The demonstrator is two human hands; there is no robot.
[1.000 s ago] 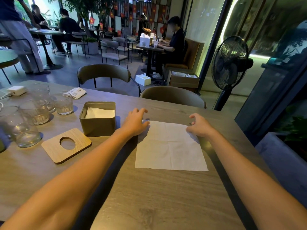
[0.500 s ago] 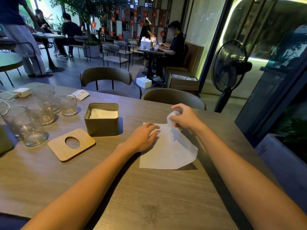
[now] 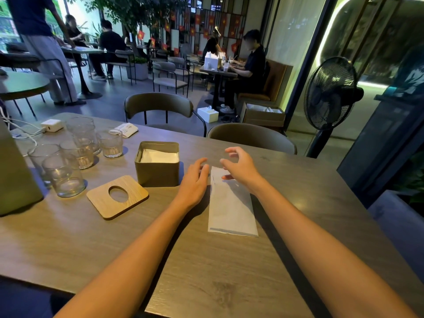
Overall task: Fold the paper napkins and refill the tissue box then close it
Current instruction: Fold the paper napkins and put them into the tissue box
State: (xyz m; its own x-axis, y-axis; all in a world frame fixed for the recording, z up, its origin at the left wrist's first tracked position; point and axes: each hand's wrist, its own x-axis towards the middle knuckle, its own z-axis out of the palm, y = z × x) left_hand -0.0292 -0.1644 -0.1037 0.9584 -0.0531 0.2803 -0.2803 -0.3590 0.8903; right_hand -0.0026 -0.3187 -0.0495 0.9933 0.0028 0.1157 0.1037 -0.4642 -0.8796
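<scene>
A white paper napkin (image 3: 231,210) lies folded in half as a long strip on the wooden table (image 3: 206,271). My left hand (image 3: 195,180) rests flat by the strip's far left edge, fingers apart. My right hand (image 3: 241,166) hovers over the strip's far end with its fingers spread and curled, holding nothing. To the left stands the olive tissue box (image 3: 157,174), open on top, with white folded napkins (image 3: 159,156) inside. Its wooden lid (image 3: 117,196) with an oval hole lies flat on the table in front of the box.
Several drinking glasses (image 3: 75,154) stand at the left, with a white charger (image 3: 52,125) and cable behind them. A grey upright object (image 3: 16,180) fills the left edge. Two chairs (image 3: 158,106) face the table's far side. A standing fan (image 3: 330,95) is at the right.
The open napkin has been folded over from the right into a narrow strip. My right hand has let go of the napkin's corner and now hovers open over it.
</scene>
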